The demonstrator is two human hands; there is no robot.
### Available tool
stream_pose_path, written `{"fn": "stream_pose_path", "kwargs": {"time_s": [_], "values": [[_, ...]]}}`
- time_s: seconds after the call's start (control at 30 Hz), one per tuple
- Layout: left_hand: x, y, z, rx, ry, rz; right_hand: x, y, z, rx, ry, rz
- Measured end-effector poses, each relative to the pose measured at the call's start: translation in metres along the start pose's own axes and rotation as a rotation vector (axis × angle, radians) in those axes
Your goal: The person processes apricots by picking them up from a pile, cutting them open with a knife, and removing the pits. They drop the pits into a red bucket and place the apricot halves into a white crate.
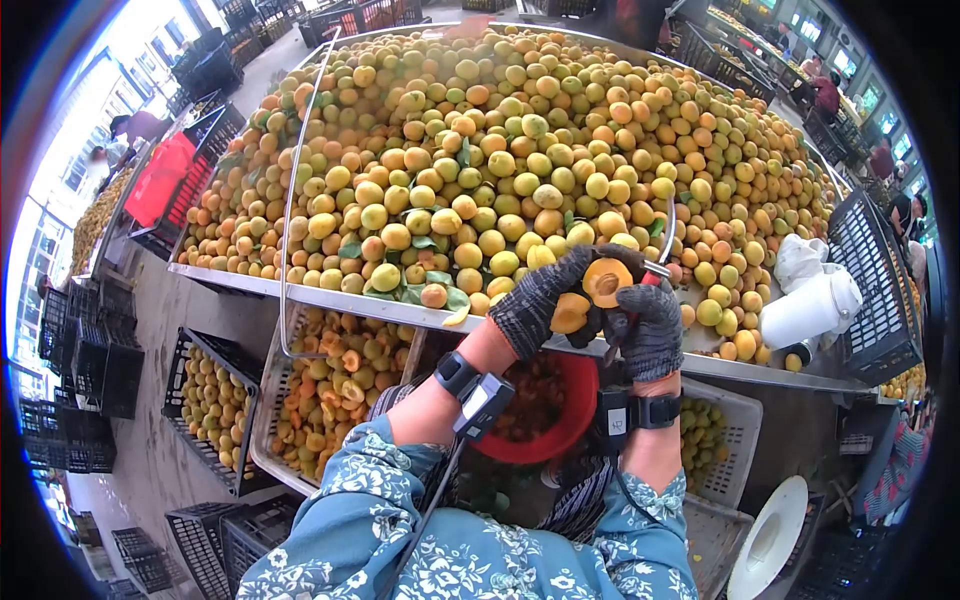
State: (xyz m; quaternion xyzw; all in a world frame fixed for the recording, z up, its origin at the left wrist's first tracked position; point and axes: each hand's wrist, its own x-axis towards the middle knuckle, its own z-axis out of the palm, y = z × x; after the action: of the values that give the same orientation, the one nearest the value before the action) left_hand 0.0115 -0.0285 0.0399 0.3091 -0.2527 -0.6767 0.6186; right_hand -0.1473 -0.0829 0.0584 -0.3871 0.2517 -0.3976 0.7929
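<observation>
My left hand (545, 300), in a dark grey knit glove, is closed around a cut apricot. One apricot half (606, 283) shows its orange cut face with a hollow in the middle; another piece (570, 313) sits just below it. On the right, my right hand (648, 325), gloved the same way, is closed on a thin metal tool with a red part (652, 278) and touches the apricot's edge. Both hands are over the front edge of a metal table (400, 308) heaped with whole apricots (520, 180).
Below my hands stands a red basin (572, 400) with dark contents. A crate of cut apricots (270, 425) is left of it. A white jug (810, 308) lies by a black crate (868, 270) at right. A white hat (768, 535) is lower right. People are in the background.
</observation>
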Motion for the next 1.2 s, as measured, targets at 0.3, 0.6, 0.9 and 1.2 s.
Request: {"fn": "stream_pose_path", "kwargs": {"time_s": [0.3,0.6,0.9,1.2], "values": [[0.011,-0.019,-0.022,0.408,-0.126,0.338,0.015,0.002,-0.009,-0.283,0.095,-0.082],[0.027,-0.02,-0.02,0.126,-0.073,0.04,0.017,0.014,0.0,-0.355,0.341,-0.181],[0.013,-0.005,-0.01,0.239,-0.055,-0.089,0.023,-0.013,-0.028,-0.088,0.159,-0.364],[0.001,-0.009,0.008,0.469,-0.175,-0.098,0.017,-0.021,-0.008,0.162,0.028,-0.503]]}}
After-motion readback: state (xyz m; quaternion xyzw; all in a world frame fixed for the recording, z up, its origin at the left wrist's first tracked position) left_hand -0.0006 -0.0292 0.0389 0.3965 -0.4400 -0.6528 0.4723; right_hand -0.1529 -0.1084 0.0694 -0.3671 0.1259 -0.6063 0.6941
